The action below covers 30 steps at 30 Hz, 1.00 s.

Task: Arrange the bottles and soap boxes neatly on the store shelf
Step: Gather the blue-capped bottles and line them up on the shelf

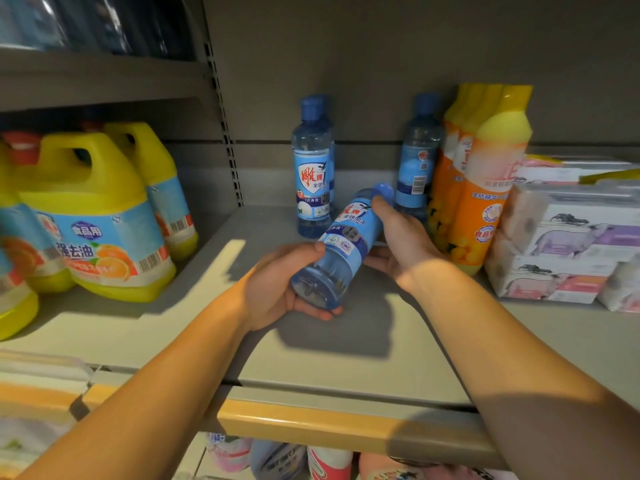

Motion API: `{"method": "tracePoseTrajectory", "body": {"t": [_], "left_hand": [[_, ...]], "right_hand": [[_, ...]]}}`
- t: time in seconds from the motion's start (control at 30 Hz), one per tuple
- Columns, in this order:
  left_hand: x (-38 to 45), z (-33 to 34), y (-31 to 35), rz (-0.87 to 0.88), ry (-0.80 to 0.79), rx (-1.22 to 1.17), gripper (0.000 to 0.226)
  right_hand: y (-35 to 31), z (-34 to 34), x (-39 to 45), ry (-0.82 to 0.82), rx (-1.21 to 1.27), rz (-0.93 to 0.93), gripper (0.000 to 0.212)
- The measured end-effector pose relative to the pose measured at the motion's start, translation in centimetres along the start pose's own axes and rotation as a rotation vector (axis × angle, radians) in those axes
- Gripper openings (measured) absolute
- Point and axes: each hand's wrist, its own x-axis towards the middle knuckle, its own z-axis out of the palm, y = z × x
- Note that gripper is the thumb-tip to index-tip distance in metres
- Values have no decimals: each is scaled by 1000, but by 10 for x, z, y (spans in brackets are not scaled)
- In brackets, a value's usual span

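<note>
Two bare forearms enter from the bottom edge, no sleeves in view on either. Left hand (277, 289) bare: no glove, ring, watch or band seen. Right hand (401, 244) bare too, nothing on the wrist. Nails short and plain where they show. Patchy light, with hard shadow edges across both forearms, the near part of the right one dark. Rest of the person out of frame.

Slotted metal upright (225, 133) stands at 11 o'clock. Dark wrapped packs (104, 22) occupy the upper tier at 10 o'clock. Orange price strip (311, 422) runs at 6 o'clock, with blurred packaged goods (277, 459) below it.
</note>
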Motion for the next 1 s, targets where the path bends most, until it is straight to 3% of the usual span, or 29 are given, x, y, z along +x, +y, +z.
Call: {"method": "tracePoseTrajectory", "body": {"t": [0.1, 0.17, 0.27, 0.37, 0.57, 0.83, 0.93, 1.0], "left_hand": [[0, 0, -2, 116, -25, 30, 41], [0, 3, -4, 248, 11, 139, 48], [1, 8, -5, 474, 193, 468, 67], [-2, 14, -4, 625, 252, 606, 60], [0, 10, -7, 601, 355, 660, 60], [10, 1, -11, 506, 477, 724, 53], [12, -8, -10, 458, 585, 755, 52], [13, -12, -8, 428, 646, 741, 54]], "right_hand": [[-4, 1, -3, -38, 42, -48, 21], [-8, 3, -7, -95, 39, -174, 29], [-17, 9, -18, -169, -1, -380, 40], [-24, 12, -27, -242, -63, -526, 56], [-22, 21, -44, -433, -346, -692, 71], [-10, 18, -32, -329, -520, -588, 59], [4, 7, -25, -183, -775, -475, 46], [10, -6, -18, -82, -1025, -324, 50]]}}
